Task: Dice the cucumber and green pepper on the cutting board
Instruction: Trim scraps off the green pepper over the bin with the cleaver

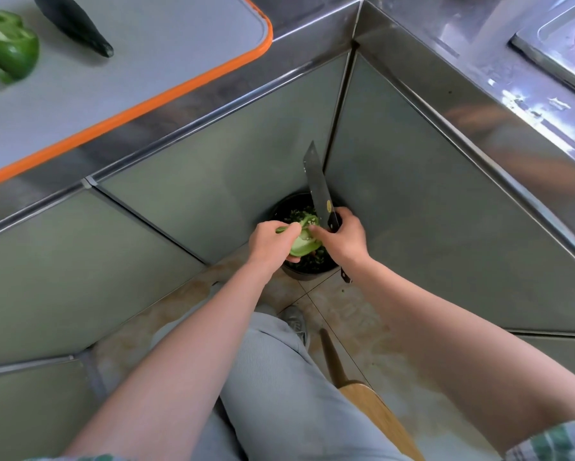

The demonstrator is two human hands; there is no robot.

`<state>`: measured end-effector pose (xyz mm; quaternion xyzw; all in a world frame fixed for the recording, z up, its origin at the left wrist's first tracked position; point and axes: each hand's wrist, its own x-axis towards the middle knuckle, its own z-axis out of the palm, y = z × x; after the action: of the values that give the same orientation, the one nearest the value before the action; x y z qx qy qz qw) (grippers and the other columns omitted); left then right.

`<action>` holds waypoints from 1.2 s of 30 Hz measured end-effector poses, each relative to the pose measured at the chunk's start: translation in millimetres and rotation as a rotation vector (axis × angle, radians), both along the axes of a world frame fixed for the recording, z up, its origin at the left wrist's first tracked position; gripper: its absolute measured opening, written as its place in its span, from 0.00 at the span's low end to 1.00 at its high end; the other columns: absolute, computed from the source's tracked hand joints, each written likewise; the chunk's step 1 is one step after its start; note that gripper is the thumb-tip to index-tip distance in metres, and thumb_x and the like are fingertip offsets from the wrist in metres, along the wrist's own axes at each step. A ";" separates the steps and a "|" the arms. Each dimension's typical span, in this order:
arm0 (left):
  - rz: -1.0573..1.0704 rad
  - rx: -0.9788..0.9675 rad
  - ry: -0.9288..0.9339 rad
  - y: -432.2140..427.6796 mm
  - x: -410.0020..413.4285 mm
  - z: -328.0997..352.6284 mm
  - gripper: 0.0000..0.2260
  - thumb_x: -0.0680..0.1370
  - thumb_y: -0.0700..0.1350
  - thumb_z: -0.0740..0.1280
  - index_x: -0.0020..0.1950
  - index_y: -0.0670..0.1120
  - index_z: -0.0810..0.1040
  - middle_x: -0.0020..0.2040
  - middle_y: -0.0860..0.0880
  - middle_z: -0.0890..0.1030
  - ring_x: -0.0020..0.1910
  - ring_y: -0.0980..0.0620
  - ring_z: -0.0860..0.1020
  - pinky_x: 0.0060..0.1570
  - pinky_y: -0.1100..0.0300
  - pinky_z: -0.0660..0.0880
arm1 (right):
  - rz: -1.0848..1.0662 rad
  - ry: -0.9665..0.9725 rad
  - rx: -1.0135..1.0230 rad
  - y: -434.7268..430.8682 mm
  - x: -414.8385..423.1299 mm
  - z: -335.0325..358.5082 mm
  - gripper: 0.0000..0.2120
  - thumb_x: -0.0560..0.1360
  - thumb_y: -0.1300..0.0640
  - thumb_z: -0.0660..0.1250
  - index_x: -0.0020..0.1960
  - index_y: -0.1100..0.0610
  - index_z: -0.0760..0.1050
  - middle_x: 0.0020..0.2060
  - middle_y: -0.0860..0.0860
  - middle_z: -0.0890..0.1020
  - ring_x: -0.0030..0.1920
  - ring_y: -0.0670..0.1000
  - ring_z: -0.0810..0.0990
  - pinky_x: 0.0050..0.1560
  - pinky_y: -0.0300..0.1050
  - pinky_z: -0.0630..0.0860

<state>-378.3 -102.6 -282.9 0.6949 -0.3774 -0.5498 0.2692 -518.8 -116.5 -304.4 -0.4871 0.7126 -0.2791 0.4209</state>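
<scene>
Pepper half [301,243] hangs above the bin [304,276], left hand [272,242] fingers curled round it; right hand [344,239] fingers clasp the knife [317,181].

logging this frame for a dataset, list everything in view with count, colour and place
cutting board: 1, grey with orange rim, on the steel counter, upper left
pepper half: 1, green, on the board, far left
cucumber: 1, dark green, on the board beside the pepper half
sink: 1, steel, upper right
bin: 1, black, on the floor in the cabinet corner, green scraps inside
pepper piece: 1, light green, over the bin
knife: 1, dark, blade pointing up
wooden item: 1, tan, on the floor
shoe: 1, grey, on the floor
left hand: grips the pepper piece
right hand: grips the knife handle
</scene>
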 end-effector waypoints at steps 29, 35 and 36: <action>-0.183 -0.359 -0.549 -14.2 -7.4 -3.0 0.20 0.73 0.43 0.73 0.63 0.49 0.73 0.55 0.50 0.82 0.53 0.50 0.79 0.54 0.60 0.73 | 0.118 0.080 -0.009 7.5 -7.3 5.0 0.18 0.76 0.61 0.61 0.64 0.51 0.75 0.34 0.44 0.82 0.30 0.37 0.80 0.42 0.38 0.76; -0.173 -0.333 -0.538 -14.2 -13.4 -2.9 0.20 0.72 0.43 0.74 0.62 0.48 0.74 0.55 0.50 0.82 0.55 0.50 0.79 0.54 0.61 0.72 | 0.094 0.037 -0.020 16.6 -18.4 3.8 0.18 0.76 0.62 0.60 0.64 0.51 0.75 0.41 0.48 0.83 0.35 0.45 0.84 0.46 0.46 0.81; -0.176 -0.328 -0.530 -13.4 -16.4 -2.3 0.20 0.72 0.43 0.74 0.62 0.48 0.74 0.55 0.50 0.82 0.55 0.50 0.79 0.54 0.61 0.72 | 0.121 0.043 -0.027 17.7 -19.1 2.8 0.18 0.76 0.62 0.60 0.63 0.51 0.75 0.41 0.48 0.83 0.36 0.46 0.84 0.46 0.46 0.81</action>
<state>-394.7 -116.0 -285.2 0.7257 -0.5767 -0.3028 0.2214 -538.0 -98.7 -301.6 -0.5407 0.6870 -0.2523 0.4147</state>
